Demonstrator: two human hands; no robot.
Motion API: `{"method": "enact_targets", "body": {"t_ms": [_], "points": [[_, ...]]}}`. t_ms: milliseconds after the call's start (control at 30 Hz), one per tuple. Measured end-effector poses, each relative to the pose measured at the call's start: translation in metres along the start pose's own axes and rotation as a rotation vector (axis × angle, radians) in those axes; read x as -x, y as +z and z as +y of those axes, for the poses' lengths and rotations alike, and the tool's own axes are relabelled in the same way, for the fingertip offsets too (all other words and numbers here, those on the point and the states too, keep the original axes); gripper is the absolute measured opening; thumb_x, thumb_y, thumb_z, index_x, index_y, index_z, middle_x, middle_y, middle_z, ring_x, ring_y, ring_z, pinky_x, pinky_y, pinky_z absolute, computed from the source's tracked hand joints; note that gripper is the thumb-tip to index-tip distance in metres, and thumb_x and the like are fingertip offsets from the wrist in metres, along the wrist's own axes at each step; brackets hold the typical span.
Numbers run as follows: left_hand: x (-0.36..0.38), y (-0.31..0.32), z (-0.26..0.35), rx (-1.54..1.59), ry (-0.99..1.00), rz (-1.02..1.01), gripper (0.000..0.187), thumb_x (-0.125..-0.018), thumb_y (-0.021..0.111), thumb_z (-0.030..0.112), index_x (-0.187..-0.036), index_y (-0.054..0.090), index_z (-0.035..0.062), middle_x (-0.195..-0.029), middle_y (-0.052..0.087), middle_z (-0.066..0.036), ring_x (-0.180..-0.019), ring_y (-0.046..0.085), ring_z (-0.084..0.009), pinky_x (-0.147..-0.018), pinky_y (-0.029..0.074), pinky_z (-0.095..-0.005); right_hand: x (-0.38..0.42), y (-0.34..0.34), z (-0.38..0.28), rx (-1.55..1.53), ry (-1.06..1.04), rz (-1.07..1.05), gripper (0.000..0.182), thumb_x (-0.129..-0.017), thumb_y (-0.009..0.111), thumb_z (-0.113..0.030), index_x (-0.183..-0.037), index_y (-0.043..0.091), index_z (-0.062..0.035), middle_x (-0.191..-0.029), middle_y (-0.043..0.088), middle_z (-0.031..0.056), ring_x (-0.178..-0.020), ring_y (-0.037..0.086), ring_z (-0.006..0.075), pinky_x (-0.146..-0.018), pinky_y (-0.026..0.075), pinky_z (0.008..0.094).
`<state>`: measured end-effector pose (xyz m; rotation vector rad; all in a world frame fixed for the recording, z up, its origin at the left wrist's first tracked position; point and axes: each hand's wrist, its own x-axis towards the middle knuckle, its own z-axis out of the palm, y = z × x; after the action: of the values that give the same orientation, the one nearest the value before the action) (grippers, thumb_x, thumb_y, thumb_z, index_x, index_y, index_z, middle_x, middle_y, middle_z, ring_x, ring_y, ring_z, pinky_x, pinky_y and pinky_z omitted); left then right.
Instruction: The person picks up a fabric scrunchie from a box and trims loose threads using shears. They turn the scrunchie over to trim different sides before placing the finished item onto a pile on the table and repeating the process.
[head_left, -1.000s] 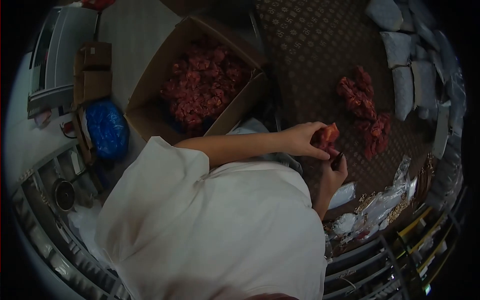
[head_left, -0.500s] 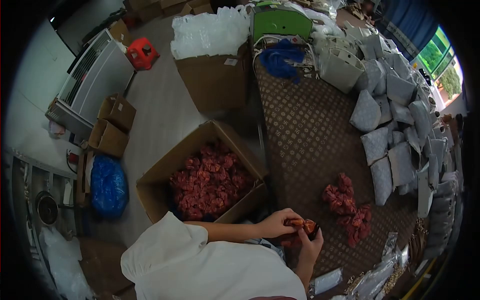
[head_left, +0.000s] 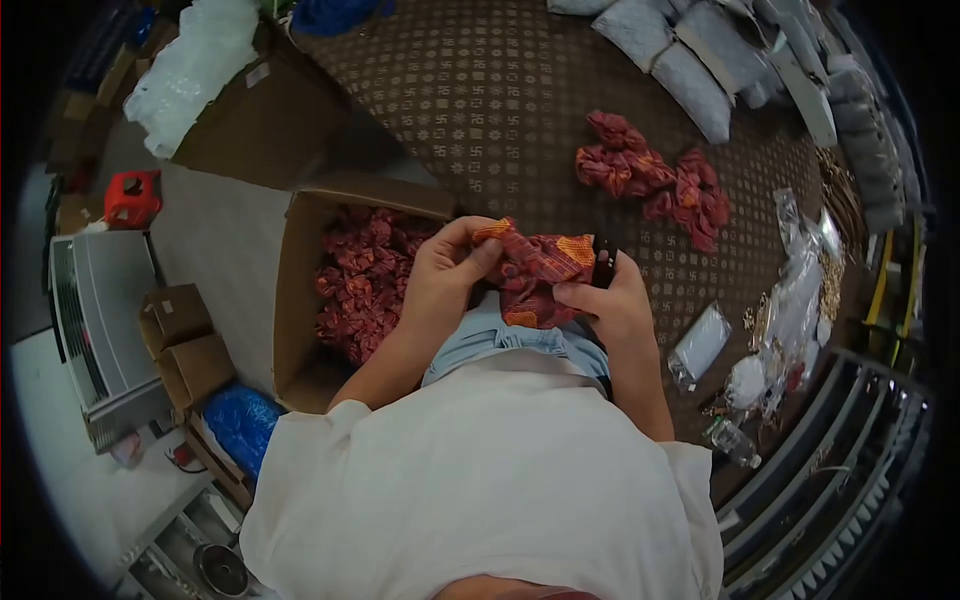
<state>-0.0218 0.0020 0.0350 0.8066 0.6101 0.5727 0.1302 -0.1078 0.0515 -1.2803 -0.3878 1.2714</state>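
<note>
A red and orange patterned cloth piece (head_left: 540, 265) is stretched between my two hands in front of my waist. My left hand (head_left: 450, 275) pinches its upper left side between thumb and fingers. My right hand (head_left: 612, 295) grips its right side, and a small dark object (head_left: 604, 264) shows by those fingers; what it is I cannot make out. Several crumpled red cloth pieces (head_left: 625, 165) lie on the brown patterned table cover beyond my hands. Many more red pieces (head_left: 370, 275) fill the open cardboard box to the left.
The open box's wall (head_left: 292, 300) stands beside my left forearm. Grey pouches (head_left: 690, 80) lie at the table's far right. Nearer are a clear packet (head_left: 700, 345), plastic bags (head_left: 785, 300) and a clear bottle (head_left: 733, 440). A tall carton (head_left: 260, 120) stands beyond the box.
The view has swung round toward the right, and the box and table appear elsewhere in it. My hands have moved apart, and the cloth between them is more spread out.
</note>
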Motion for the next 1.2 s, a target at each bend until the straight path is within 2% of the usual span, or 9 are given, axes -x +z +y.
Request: {"method": "enact_targets", "body": {"t_ms": [133,300,367,600,667,800,867,1000,1200], "points": [[0.002,0.010,0.001,0.069,0.067,-0.063,0.017,-0.084,0.056,0.008,-0.100,0.056,0.0014,-0.090,0.058,-0.003,-0.080,0.056,-0.0088,-0.070,0.048,-0.0234,0.005,-0.002,-0.004,-0.245,-0.006,-0.042,0.033,-0.067,0.067,0.003,-0.098,0.055,0.0029,-0.088,0.062,0.0086,-0.079,0.060,0.0145,-0.074,0.049,0.0271],[0.002,0.037,0.011,-0.059,-0.067,-0.197,0.019,-0.082,0.058,0.003,-0.100,0.055,0.0003,-0.091,0.058,-0.004,-0.081,0.057,-0.0101,-0.070,0.049,-0.0236,0.026,-0.010,-0.013,-0.104,-0.067,0.071,0.030,-0.068,0.068,0.001,-0.096,0.056,0.0008,-0.090,0.061,0.0071,-0.081,0.059,0.0116,-0.072,0.049,0.0252],[0.003,0.048,0.011,-0.109,-0.015,-0.286,0.021,-0.080,0.059,-0.001,-0.100,0.055,-0.0002,-0.094,0.058,-0.007,-0.082,0.058,-0.0109,-0.072,0.050,-0.0239,0.031,-0.016,-0.013,0.183,-0.312,0.042,0.029,-0.067,0.070,0.000,-0.093,0.055,-0.0012,-0.088,0.060,0.0034,-0.080,0.056,0.0089,-0.071,0.047,0.0228],[0.001,0.073,-0.008,-0.201,0.171,-0.288,0.019,-0.074,0.058,-0.012,-0.090,0.060,-0.0016,-0.097,0.056,-0.010,-0.085,0.057,-0.0127,-0.076,0.049,-0.0245,0.042,-0.061,-0.008,0.232,-0.584,0.046,0.036,-0.066,0.073,-0.002,-0.094,0.051,-0.0023,-0.081,0.049,-0.0009,-0.072,0.048,0.0054,-0.065,0.041,0.0186],[-0.001,0.080,-0.020,-0.260,0.268,-0.342,0.019,-0.073,0.057,-0.014,-0.086,0.061,-0.0010,-0.094,0.056,-0.010,-0.084,0.057,-0.0133,-0.075,0.050,-0.0236,0.051,-0.076,-0.010,0.191,-0.665,-0.116,0.041,-0.064,0.074,-0.002,-0.097,0.050,-0.0020,-0.081,0.046,-0.0010,-0.071,0.045,0.0049,-0.062,0.037,0.0179],[0.003,0.104,-0.034,-0.321,0.259,-0.378,0.019,-0.071,0.059,-0.013,-0.084,0.062,0.0005,-0.090,0.057,-0.009,-0.082,0.058,-0.0137,-0.072,0.050,-0.0229,0.072,-0.104,-0.016,-0.029,-0.492,-0.057,0.037,-0.064,0.074,-0.004,-0.093,0.052,-0.0022,-0.081,0.047,-0.0005,-0.069,0.045,0.0048,-0.059,0.036,0.0179],[0.005,0.118,-0.039,-0.520,0.354,-0.456,0.019,-0.069,0.060,-0.014,-0.081,0.063,0.0010,-0.088,0.057,-0.009,-0.082,0.058,-0.0149,-0.070,0.050,-0.0238,0.077,-0.110,-0.016,0.248,-0.577,0.014,0.026,-0.069,0.072,-0.008,-0.087,0.055,-0.0016,-0.080,0.048,0.0007,-0.068,0.046,0.0045,-0.056,0.035,0.0176],[0.008,0.136,-0.052,-0.602,0.496,-0.513,0.022,-0.065,0.062,-0.015,-0.078,0.064,0.0027,-0.085,0.057,-0.008,-0.079,0.058,-0.0149,-0.066,0.049,-0.0234,0.098,-0.128,-0.012,0.216,-0.418,0.070,0.016,-0.074,0.068,-0.009,-0.082,0.057,-0.0003,-0.082,0.049,0.0019,-0.068,0.048,0.0053,-0.056,0.036,0.0184],[0.010,0.152,-0.071,-0.704,0.858,-0.480,0.023,-0.059,0.069,-0.012,-0.074,0.061,0.0057,-0.080,0.056,-0.006,-0.069,0.053,-0.0140,-0.056,0.043,-0.0230,0.108,-0.151,0.007,-0.483,-0.465,0.000,0.006,-0.075,0.060,0.002,-0.080,0.058,0.0006,-0.089,0.050,0.0070,-0.069,0.048,0.0088,-0.062,0.039,0.0230]]}}
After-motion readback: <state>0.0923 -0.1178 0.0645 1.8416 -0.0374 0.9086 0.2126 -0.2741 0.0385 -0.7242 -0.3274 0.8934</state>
